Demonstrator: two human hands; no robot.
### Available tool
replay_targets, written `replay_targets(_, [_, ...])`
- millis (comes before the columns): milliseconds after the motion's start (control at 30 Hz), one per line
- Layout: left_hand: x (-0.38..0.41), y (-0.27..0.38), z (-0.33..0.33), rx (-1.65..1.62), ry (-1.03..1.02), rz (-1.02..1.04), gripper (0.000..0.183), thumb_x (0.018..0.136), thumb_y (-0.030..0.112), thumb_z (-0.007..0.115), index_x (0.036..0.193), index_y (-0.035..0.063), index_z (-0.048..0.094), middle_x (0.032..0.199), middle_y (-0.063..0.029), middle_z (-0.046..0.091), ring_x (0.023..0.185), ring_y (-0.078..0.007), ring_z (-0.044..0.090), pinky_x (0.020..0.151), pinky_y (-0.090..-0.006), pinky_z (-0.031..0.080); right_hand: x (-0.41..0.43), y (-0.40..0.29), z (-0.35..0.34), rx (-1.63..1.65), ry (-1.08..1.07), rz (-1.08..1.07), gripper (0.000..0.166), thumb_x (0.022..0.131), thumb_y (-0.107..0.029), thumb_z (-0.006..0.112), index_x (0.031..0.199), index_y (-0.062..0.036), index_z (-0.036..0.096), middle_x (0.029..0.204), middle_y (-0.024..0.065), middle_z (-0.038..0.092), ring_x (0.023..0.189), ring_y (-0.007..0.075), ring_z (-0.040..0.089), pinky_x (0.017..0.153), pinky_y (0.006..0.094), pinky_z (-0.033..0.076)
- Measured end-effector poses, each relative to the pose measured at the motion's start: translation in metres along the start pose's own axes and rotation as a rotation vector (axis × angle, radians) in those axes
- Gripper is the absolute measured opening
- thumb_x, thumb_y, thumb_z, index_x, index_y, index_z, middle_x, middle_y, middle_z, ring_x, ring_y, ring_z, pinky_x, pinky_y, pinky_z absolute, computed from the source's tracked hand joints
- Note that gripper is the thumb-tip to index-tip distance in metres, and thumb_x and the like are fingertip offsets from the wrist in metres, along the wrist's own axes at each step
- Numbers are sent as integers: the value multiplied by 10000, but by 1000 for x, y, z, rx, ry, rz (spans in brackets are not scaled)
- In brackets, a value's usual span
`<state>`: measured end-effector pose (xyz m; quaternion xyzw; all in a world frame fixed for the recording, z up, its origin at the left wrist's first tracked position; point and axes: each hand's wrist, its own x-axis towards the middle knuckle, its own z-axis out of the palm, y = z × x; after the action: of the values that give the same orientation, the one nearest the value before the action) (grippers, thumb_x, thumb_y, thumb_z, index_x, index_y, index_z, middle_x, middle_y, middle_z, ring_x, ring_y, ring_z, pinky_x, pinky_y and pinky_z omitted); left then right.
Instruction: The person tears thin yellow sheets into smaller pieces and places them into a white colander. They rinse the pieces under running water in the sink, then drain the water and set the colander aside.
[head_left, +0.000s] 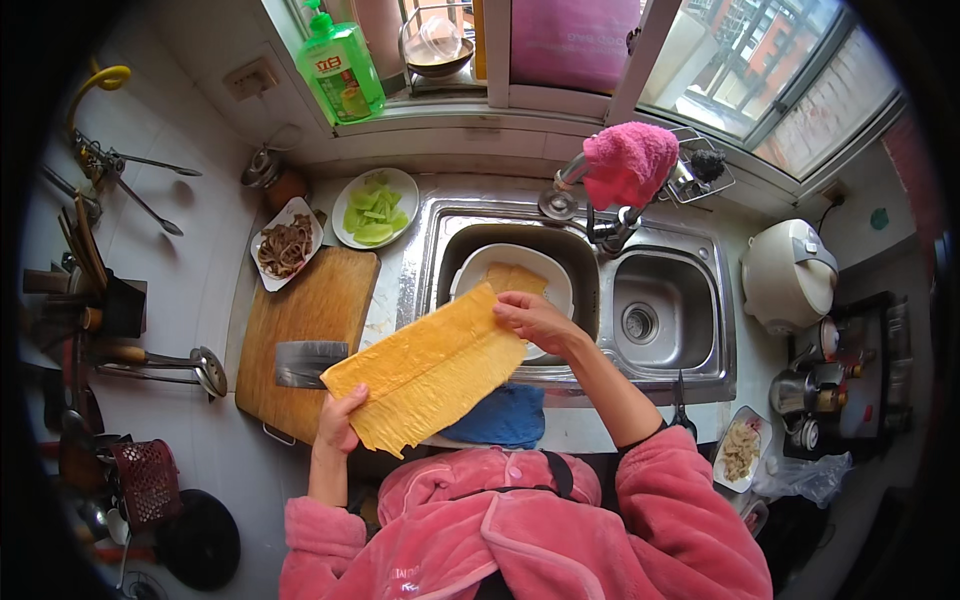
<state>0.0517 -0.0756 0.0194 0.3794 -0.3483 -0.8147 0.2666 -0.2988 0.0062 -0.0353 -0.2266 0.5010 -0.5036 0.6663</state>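
A wide yellow sheet of tofu skin (431, 367) is stretched between my two hands, with a crease along its length and a ragged lower edge. My left hand (340, 420) pinches its lower left corner, thumb on top. At the upper right end, my right hand (536, 321) grips the edge between thumb and fingers. Below the sheet, a white basin (480, 262) sits in the larger sink bowl and holds more yellow pieces (517, 279). The sheet hides part of the basin and the counter. A cleaver (300, 364) lies on the wooden cutting board (300, 315), its handle end covered.
Sliced green vegetable fills a white plate (341, 217) beside a dish (262, 274) of shredded meat. A blue cloth (502, 420) lies on the counter's front edge. The faucet (619, 234) carries a pink towel (630, 165). Scissors (681, 412) and a rice cooker (784, 277) stand right.
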Motion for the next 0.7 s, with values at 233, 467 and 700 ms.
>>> replay_targets(233, [21,-2,-8,-19,65,-109,443,842,83,616,1247,-11,462,1179,-160,578,1039,-287,606,865,-436,527,7,18,0,94,-102,46,218,887,-133,614,1063,-14,565,972,40,619,859,111,601,742,269,509])
replay_targets(467, [28,-14,-4,-163,108,-245,431,857,72,602,1258,7,460,1190,-162,574,1063,-307,593,901,-461,503,17,39,-11,20,-47,13,251,854,-71,625,1084,1,556,951,54,626,830,116,604,724,248,501])
replay_targets(700, [31,-18,49,-52,107,-154,393,874,44,556,1251,-1,454,1165,-144,586,1042,-268,599,895,-408,499,45,75,-33,-286,279,-148,211,762,-109,686,903,32,618,841,110,648,760,182,616,686,315,491])
